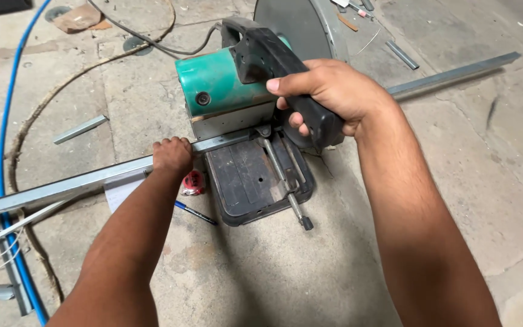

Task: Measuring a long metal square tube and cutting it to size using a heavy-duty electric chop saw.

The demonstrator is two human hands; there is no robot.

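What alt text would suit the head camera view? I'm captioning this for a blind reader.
Seen from above, a person's right hand grips the black handle of a green chop saw standing on a concrete floor, while the left hand holds down a long metal channel running through the saw's base. A blue pen, blue hose and metal offcuts lie nearby.

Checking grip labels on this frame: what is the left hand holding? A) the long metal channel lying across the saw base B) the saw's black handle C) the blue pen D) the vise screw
A: the left hand is closed on the long metal channel just left of the chop saw, while the right hand grips the saw's black handle.
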